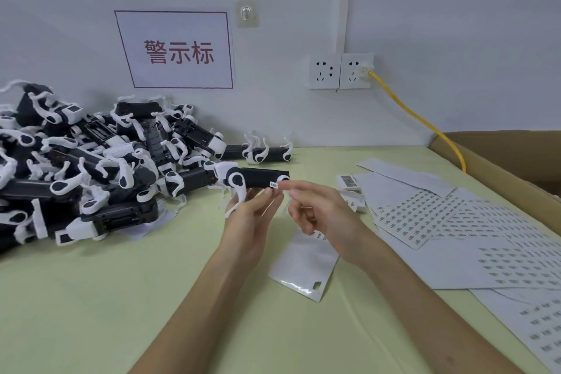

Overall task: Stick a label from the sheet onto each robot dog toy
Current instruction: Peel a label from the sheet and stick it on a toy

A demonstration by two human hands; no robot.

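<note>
Above the pale green tabletop (91,297), my left hand (252,222) grips a black-and-white plastic robot dog toy (255,180) from below, fingers curled round its body. My right hand (318,209) pinches a tiny white printed label (274,184) against the toy's near end. Sheets of small barcode labels (425,215) lie spread to my right, beside a brown cardboard box (501,161). A heap of black-and-white toy dogs (85,161) sits to my left against the wall.
</note>
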